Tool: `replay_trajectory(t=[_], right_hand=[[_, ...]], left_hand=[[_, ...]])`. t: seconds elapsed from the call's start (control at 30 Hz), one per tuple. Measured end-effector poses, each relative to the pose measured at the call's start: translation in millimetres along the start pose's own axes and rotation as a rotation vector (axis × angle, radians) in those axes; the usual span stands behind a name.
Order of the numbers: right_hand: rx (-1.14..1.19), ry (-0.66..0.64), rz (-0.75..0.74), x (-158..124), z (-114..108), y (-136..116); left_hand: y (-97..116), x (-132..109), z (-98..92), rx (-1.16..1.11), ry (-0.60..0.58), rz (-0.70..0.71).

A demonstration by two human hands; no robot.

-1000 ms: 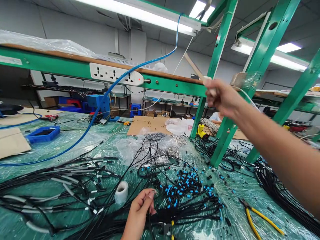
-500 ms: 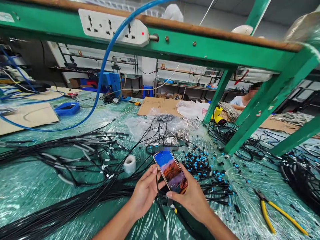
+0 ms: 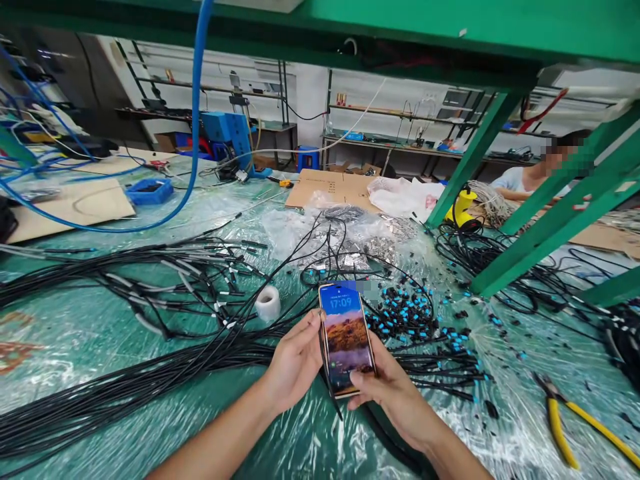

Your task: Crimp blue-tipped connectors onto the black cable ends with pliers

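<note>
A smartphone (image 3: 345, 343) is held upright over the table, its lit lock screen showing 17:09 above a mountain picture. My right hand (image 3: 393, 393) is closed round its lower right side, with the thumb on the bottom of the screen. My left hand (image 3: 295, 363) pinches the end of a thin black cable (image 3: 329, 373) at the phone's left edge; the cable hangs down beside the phone. Behind the hands lies a bundle of black cables (image 3: 200, 363). Right of the phone is a heap of small black and blue connectors (image 3: 405, 313).
A white roll (image 3: 268, 304) stands left of the phone. Yellow-handled pliers (image 3: 563, 407) lie at the right. A green frame (image 3: 480, 157) with slanted legs stands over the table. A blue air hose (image 3: 195, 133) loops at left. A person (image 3: 530, 177) sits at the far right.
The phone has turned from tilted to nearly upright, and its lock screen now shows the clock. My right thumb has moved onto the screen's lower part. The view has tipped downward.
</note>
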State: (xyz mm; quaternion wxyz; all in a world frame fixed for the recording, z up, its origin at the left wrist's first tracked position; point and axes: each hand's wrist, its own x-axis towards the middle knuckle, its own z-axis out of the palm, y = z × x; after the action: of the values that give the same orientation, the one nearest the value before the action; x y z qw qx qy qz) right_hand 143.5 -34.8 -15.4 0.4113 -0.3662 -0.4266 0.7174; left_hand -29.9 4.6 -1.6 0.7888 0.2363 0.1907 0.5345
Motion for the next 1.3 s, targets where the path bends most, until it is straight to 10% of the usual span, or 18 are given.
replay_trajectory(t=[0.67,1.07,1.3], right_hand=[[-0.088,-0.001,-0.073,-2,-8,-2],[0.11,0.348,-0.25,-4,-74,-54],[0.26,0.324,-0.282,-9,-90,-69]], left_hand=[[-1,0,-2.3,0.116,-0.023,0.021],[3,3,-11.5,0.201,0.032,0.069],[2,5,-10.0,0.252,0.092,0.051]])
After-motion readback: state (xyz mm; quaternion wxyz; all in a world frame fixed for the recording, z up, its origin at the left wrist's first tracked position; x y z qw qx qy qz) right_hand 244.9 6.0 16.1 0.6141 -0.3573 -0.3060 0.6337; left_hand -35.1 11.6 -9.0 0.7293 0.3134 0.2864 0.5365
